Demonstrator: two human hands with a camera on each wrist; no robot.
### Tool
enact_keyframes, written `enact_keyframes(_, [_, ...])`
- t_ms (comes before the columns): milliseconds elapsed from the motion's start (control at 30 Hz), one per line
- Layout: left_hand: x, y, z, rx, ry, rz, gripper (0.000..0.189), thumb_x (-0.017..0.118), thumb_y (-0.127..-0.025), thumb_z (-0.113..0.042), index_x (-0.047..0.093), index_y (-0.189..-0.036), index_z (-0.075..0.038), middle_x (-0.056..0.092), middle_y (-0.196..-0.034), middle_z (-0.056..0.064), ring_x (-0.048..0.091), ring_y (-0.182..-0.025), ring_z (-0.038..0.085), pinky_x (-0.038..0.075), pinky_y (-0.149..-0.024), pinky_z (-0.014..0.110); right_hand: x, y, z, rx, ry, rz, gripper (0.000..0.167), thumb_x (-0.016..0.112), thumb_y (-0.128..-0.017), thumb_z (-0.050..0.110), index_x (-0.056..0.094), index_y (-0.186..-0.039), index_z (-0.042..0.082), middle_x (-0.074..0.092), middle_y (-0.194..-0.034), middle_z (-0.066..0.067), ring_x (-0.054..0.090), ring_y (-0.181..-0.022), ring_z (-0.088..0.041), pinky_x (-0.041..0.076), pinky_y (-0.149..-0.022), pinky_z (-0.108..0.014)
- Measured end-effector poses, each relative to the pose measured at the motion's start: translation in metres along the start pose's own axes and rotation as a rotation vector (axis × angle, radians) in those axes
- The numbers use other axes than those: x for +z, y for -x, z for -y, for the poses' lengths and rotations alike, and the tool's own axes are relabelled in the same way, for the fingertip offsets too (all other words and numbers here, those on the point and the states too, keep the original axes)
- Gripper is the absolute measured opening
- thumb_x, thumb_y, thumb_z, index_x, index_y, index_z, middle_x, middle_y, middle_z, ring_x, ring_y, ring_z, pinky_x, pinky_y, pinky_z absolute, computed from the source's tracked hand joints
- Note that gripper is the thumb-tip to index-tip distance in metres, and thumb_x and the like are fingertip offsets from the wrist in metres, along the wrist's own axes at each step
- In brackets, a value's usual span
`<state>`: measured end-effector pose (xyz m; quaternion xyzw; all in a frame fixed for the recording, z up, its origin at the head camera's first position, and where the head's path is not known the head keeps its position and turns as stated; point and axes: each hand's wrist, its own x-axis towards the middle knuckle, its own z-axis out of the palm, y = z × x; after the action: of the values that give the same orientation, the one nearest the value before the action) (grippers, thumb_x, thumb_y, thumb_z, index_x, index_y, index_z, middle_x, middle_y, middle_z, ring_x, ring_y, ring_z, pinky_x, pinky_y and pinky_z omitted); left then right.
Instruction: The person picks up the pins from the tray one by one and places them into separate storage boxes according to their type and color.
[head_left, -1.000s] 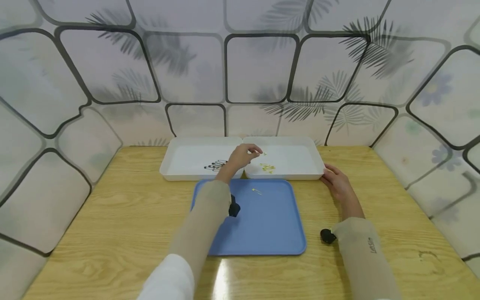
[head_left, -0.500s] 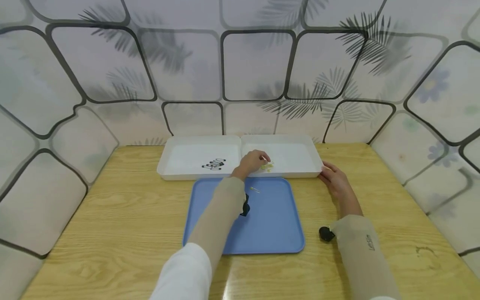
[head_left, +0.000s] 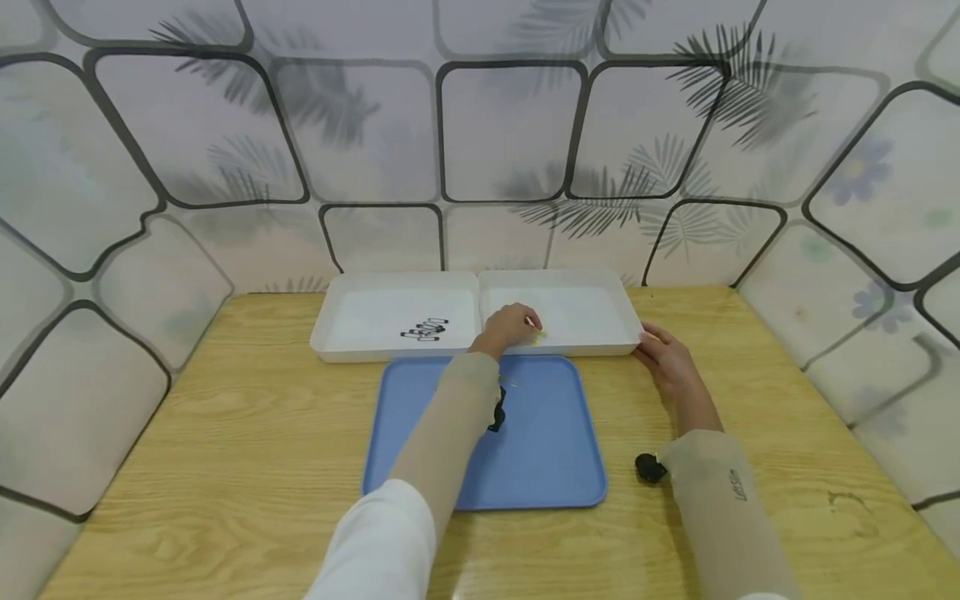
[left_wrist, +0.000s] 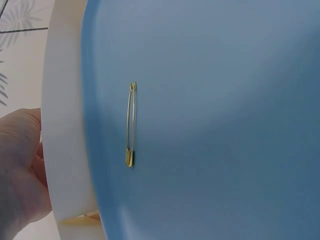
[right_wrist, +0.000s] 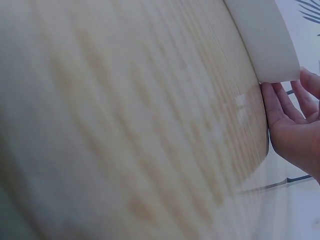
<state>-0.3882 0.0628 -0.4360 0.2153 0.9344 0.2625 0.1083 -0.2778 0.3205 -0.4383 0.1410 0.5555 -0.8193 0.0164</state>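
My left hand (head_left: 512, 323) reaches into the right white tray (head_left: 588, 308), fingers bent and fingertips down at a small pile of gold safety pins (head_left: 542, 335). In the left wrist view this hand is partly hidden behind the tray's wall, and I cannot tell whether a pin is between the fingertips. My right hand (head_left: 670, 364) holds the same tray's near right corner, thumb by the rim and fingers at the lower edge, as the right wrist view shows. One gold safety pin (left_wrist: 130, 125) lies on the blue tray (head_left: 540, 458), near its far edge.
Beside it stands the left white tray (head_left: 375, 308), with several black safety pins (head_left: 425, 330) in a loose heap. Both white trays sit side by side at the back of the wooden table (head_left: 247, 433), before a patterned wall. The left forearm crosses the blue tray.
My left hand has moved right and nearer within the right tray, down to the gold pins; a small gold thing showed at its fingertips earlier. The right hand stays at the corner.
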Motion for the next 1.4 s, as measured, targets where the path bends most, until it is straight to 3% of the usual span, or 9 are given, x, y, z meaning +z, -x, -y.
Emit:
enact_keyframes(167, [-0.005, 0.014, -0.004, 0.016, -0.038, -0.044, 0.014, 0.059, -0.091, -0.016, 0.070, -0.100, -0.015, 0.064, -0.101, -0.002, 0.055, -0.086, 0.012, 0.043, -0.073, 0.026, 0.003, 0.001, 0.002, 0.003, 0.017, -0.005, 0.056, 0.044, -0.096, 0.003, 0.016, -0.145, 0.001, 0.052, -0.104, -0.001, 0.057, -0.089, -0.006, 0.027, -0.102, -0.029])
enact_keyframes(400, [-0.006, 0.014, 0.001, 0.014, -0.024, -0.066, 0.015, 0.058, -0.092, -0.019, 0.068, -0.102, -0.016, 0.063, -0.100, 0.000, 0.055, -0.087, 0.014, 0.043, -0.073, 0.027, 0.003, 0.002, 0.002, 0.003, 0.028, -0.007, 0.056, 0.043, -0.096, 0.003, 0.016, -0.146, 0.002, 0.051, -0.106, -0.001, 0.057, -0.090, -0.007, 0.028, -0.102, -0.028])
enact_keyframes(667, [-0.020, 0.022, 0.004, 0.038, 0.012, -0.092, 0.016, 0.058, -0.092, -0.023, 0.068, -0.104, -0.018, 0.062, -0.098, -0.001, 0.055, -0.084, 0.014, 0.043, -0.069, 0.028, 0.003, 0.001, 0.001, 0.009, 0.007, 0.000, 0.057, 0.044, -0.096, 0.002, 0.016, -0.145, 0.001, 0.057, -0.094, 0.003, 0.057, -0.088, -0.007, 0.026, -0.102, -0.029])
enact_keyframes(1000, [-0.049, 0.059, 0.011, 0.120, 0.123, -0.169, 0.019, 0.058, -0.092, -0.024, 0.067, -0.107, -0.015, 0.062, -0.099, 0.001, 0.055, -0.090, 0.018, 0.045, -0.070, 0.033, 0.002, -0.001, 0.000, -0.010, -0.008, 0.001, 0.057, 0.044, -0.095, 0.000, 0.016, -0.145, 0.000, 0.058, -0.094, 0.003, 0.057, -0.091, -0.008, 0.028, -0.101, -0.029])
enact_keyframes(1067, [-0.052, 0.067, 0.013, 0.138, 0.140, -0.185, 0.019, 0.058, -0.092, -0.024, 0.067, -0.107, -0.015, 0.062, -0.099, 0.000, 0.055, -0.085, 0.018, 0.045, -0.067, 0.032, 0.001, -0.002, 0.000, -0.013, -0.014, 0.008, 0.056, 0.043, -0.096, 0.000, 0.016, -0.145, 0.000, 0.058, -0.095, 0.003, 0.057, -0.091, -0.008, 0.029, -0.101, -0.028])
enact_keyframes(1400, [-0.048, 0.100, 0.024, 0.222, 0.185, -0.195, 0.019, 0.059, -0.092, -0.021, 0.068, -0.105, -0.011, 0.060, -0.096, 0.001, 0.053, -0.063, 0.013, 0.042, -0.051, 0.025, 0.000, 0.000, 0.000, -0.011, -0.016, 0.000, 0.056, 0.044, -0.095, 0.000, 0.017, -0.145, 0.000, 0.057, -0.098, 0.002, 0.057, -0.090, -0.008, 0.030, -0.100, -0.027])
